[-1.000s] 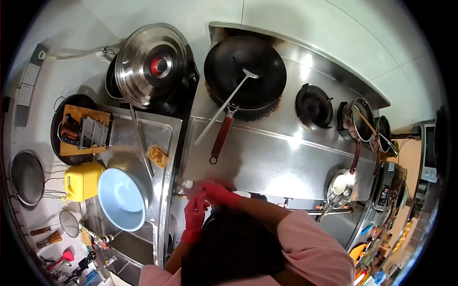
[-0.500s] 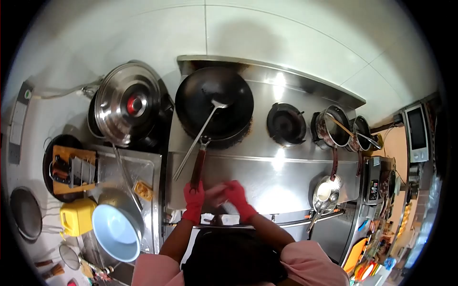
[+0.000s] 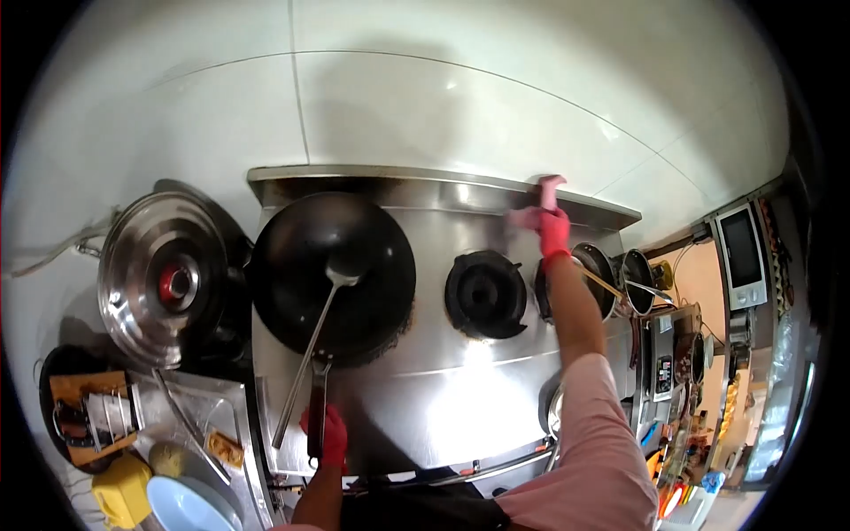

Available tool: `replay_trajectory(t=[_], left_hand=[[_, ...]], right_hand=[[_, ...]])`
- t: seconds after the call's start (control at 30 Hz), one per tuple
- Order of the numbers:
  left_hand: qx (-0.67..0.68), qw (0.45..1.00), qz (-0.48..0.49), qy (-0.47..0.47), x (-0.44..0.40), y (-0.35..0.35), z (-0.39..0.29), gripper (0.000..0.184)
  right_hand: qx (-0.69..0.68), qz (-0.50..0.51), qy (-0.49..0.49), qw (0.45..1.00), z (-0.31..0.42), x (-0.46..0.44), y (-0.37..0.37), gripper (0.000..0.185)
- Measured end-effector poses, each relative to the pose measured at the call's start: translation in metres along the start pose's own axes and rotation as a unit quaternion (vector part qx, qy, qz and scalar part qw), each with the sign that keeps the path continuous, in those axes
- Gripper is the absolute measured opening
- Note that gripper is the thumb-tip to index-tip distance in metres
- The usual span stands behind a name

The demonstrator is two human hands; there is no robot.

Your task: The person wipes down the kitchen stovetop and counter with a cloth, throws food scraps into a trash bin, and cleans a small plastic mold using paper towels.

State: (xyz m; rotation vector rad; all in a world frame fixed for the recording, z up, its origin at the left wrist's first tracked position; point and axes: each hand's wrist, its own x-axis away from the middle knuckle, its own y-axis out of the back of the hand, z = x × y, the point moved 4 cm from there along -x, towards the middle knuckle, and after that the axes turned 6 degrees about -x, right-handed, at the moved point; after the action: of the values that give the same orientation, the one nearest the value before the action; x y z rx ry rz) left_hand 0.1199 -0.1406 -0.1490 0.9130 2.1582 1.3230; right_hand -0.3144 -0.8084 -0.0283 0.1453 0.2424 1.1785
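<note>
My left hand [image 3: 328,434], in a red glove, is closed from below around the dark handle of the black wok [image 3: 328,265], near its end ring. A metal spatula [image 3: 305,363] lies in the wok, its handle reaching out past the rim beside the wok handle. My right hand [image 3: 553,232], also gloved in red, is stretched to the stove's back ledge [image 3: 463,195] beyond the bare burner [image 3: 485,295]. It is closed on a pale pink cloth [image 3: 528,218], partly blurred, that sticks out on two sides of the glove.
Pots [image 3: 595,265] stand right of the burner, with a wooden utensil across them. A large steel lid [image 3: 146,305] is at the left. Below it are a knife block on a board [image 3: 80,389], a yellow jug [image 3: 121,491] and a blue basin [image 3: 186,506]. A microwave [image 3: 742,252] is at far right.
My hands were together at the front edge, then my left hand went to the wok handle. My right hand has moved up and right to the back ledge. The view has shifted towards the wall.
</note>
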Motion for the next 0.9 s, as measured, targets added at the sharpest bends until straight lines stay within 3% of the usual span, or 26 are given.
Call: replay_trajectory(t=[0.03,0.07,0.1,0.17,0.2,0.23,0.27,0.3,0.33,0.4,0.47,0.53,0.6,0.63,0.67,0.7,0.73,0.77,0.8,0.87,0.9], left_hand=[[0.006,1.0,0.018,0.019,0.002,-0.012,0.01,0.019],[0.01,0.999,0.037,0.038,0.005,-0.024,0.019,0.021],[0.012,0.998,0.038,0.047,0.003,-0.023,0.018,0.022],[0.004,0.995,0.061,0.076,0.002,-0.003,0.001,0.025],[-0.026,0.998,0.03,0.043,-0.001,0.005,-0.009,0.025],[-0.024,0.998,0.032,0.04,-0.006,0.01,-0.02,0.024],[-0.024,0.998,0.035,0.036,-0.009,0.016,-0.028,0.024],[-0.017,0.998,0.046,0.041,-0.01,0.02,-0.032,0.024],[-0.008,0.997,0.054,0.047,-0.012,0.022,-0.035,0.024],[0.015,0.996,0.061,0.07,-0.015,0.024,-0.04,0.024],[0.007,0.997,0.039,0.064,-0.023,0.033,-0.058,0.023],[-0.026,0.999,0.012,0.025,-0.019,0.027,-0.05,0.023],[-0.023,0.999,0.021,0.029,-0.022,0.032,-0.057,0.021],[-0.022,0.999,0.028,0.026,-0.026,0.035,-0.06,0.02],[-0.036,0.999,0.024,0.022,-0.023,0.033,-0.052,0.02],[-0.047,0.998,0.022,0.018,-0.021,0.028,-0.045,0.02],[-0.056,0.998,0.018,0.012,-0.02,0.019,-0.042,0.021],[-0.032,0.998,-0.044,0.018,-0.018,0.021,-0.049,0.019],[-0.071,0.997,-0.039,-0.009,-0.02,0.023,-0.052,0.019],[-0.072,0.996,-0.036,-0.026,-0.02,0.032,-0.061,0.015],[-0.082,0.996,-0.035,-0.017,-0.018,0.029,-0.06,0.015]], right_hand=[[-0.091,0.024,0.008,0.996,0.005,0.013,-0.046,0.033],[0.009,0.05,0.057,0.997,-0.037,-0.004,-0.094,0.033],[0.124,0.034,0.06,0.99,-0.015,0.04,-0.163,0.015],[0.004,0.136,0.04,0.99,0.046,0.128,-0.24,0.011],[-0.144,0.207,-0.101,0.962,0.075,0.166,-0.252,0.01],[-0.243,0.25,-0.286,0.893,0.108,0.202,-0.249,0.011],[-0.238,0.286,-0.33,0.868,0.139,0.223,-0.244,0.012],[-0.043,0.301,0.018,0.952,0.134,0.203,-0.231,0.013],[0.165,0.271,0.362,0.877,0.122,0.196,-0.221,0.015],[0.297,0.355,0.262,0.847,0.068,0.129,-0.184,0.021],[0.373,0.274,0.165,0.871,0.032,0.035,-0.112,0.029],[0.339,0.167,0.039,0.925,-0.007,-0.046,-0.025,0.038],[0.341,0.088,-0.07,0.933,-0.039,-0.092,0.034,0.048],[0.385,0.085,-0.094,0.914,-0.028,-0.082,0.031,0.053],[0.523,0.106,0.01,0.846,-0.018,-0.061,0.015,0.045],[0.67,0.155,0.051,0.725,-0.001,-0.043,-0.028,0.037],[0.668,0.236,0.141,0.691,0.012,-0.004,-0.06,0.027],[0.602,0.215,0.164,0.752,-0.022,0.017,-0.105,0.019],[0.529,0.246,0.21,0.785,-0.033,0.054,-0.15,0.018],[0.131,0.282,0.004,0.95,-0.033,0.108,-0.208,0.015],[-0.059,0.252,-0.085,0.962,-0.02,0.14,-0.235,0.013]])
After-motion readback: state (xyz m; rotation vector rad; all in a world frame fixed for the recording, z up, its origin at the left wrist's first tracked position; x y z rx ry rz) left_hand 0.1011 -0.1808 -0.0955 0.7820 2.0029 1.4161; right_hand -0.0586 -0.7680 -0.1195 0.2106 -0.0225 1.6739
